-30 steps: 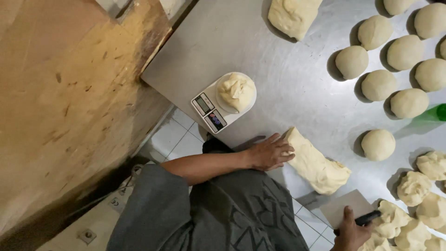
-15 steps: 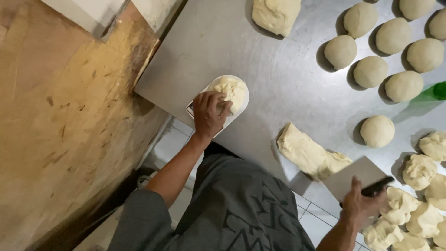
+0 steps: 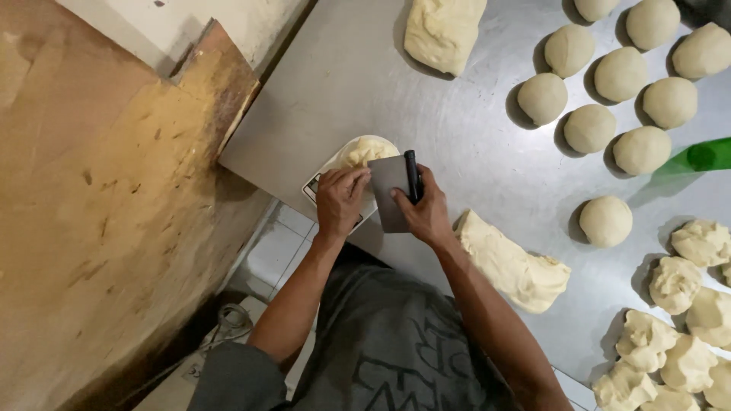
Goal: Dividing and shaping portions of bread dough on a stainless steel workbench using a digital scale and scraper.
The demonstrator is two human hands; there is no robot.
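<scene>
The fingers of the left hand (image 3: 340,200) curl down onto the near side of a dough piece (image 3: 367,151) that sits on a small white kitchen scale (image 3: 324,183), the fingertips pressed together against the dough. Just beside it, the fingers of the right hand (image 3: 423,210) pinch a metal dough scraper (image 3: 390,193) by its black handle, thumb on the flat blade, which stands close to the dough piece; whether it touches the dough cannot be told. The scale rests near the front-left corner of the steel counter (image 3: 358,68), close to its near edge. To the right of the right hand, along the near edge, lies a long slab of dough (image 3: 512,263). A larger dough block (image 3: 444,30) lies toward the far edge. Smooth round dough balls (image 3: 609,76) sit in rows toward the far right corner, well apart from the hands. Rough cut dough portions (image 3: 685,320) cluster at the right end of the near edge. A green object (image 3: 704,156) pokes in at the right edge. Left of the counter stands a worn wooden surface (image 3: 91,213).
</scene>
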